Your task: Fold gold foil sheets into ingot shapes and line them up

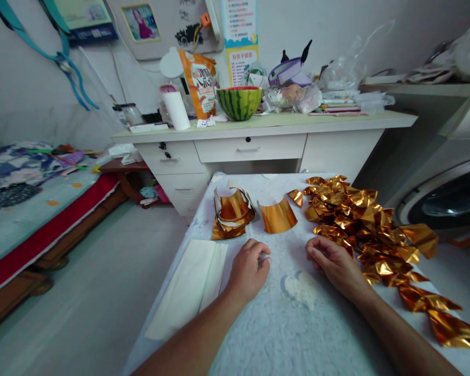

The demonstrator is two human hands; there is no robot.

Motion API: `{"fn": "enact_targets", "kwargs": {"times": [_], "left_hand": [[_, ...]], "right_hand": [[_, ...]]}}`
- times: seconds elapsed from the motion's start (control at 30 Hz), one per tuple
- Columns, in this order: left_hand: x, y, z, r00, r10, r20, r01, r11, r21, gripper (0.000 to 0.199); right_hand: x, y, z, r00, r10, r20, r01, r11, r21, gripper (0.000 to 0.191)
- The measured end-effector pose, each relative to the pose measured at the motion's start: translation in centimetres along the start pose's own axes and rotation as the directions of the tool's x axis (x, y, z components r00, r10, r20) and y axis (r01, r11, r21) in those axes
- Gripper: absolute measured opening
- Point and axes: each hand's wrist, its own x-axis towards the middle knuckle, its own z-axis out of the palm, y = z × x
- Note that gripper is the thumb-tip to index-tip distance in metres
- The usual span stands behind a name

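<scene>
My left hand [251,269] rests on the cloth-covered table [274,334], fingers loosely bent and thumb apart from them, with nothing between. Opposite it, my right hand [331,261] is curled closed beside the gold foil pile, and nothing shows in its fingers. A single curved sheet of gold foil [278,215] lies just beyond and between the hands. To its left is a stack of curled gold foil sheets [233,209]. Folded gold foil pieces [348,214] are heaped along the right side, and one small folded piece [295,198] lies apart from the heap.
White folded paper [186,290] lies left of my left hand. Behind the table stands a white desk [254,149] bearing a cut watermelon [239,103], an orange pouch [201,86] and bags. A bed [43,209] is at left, a washing machine [450,183] at right.
</scene>
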Motion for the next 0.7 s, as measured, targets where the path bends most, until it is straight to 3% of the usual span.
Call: {"fn": "enact_targets", "kwargs": {"times": [0.23, 0.5, 0.7], "left_hand": [[-0.07, 0.11, 0.04, 0.999, 0.010, 0.038, -0.013, 0.998, 0.061, 0.016], [-0.22, 0.11, -0.01, 0.998, 0.035, 0.052, -0.040, 0.995, 0.096, 0.017], [-0.23, 0.22, -0.11, 0.997, 0.043, 0.066, -0.051, 0.990, 0.130, 0.017]], "right_hand": [[0.02, 0.19, -0.07, 1.000, -0.028, 0.008, 0.028, 0.996, -0.087, 0.030], [0.28, 0.39, 0.17, 0.995, -0.092, 0.033, 0.095, 0.989, -0.116, 0.013], [0.53, 0.29, 0.53, 0.995, -0.093, 0.029, 0.097, 0.956, -0.278, 0.022]]}}
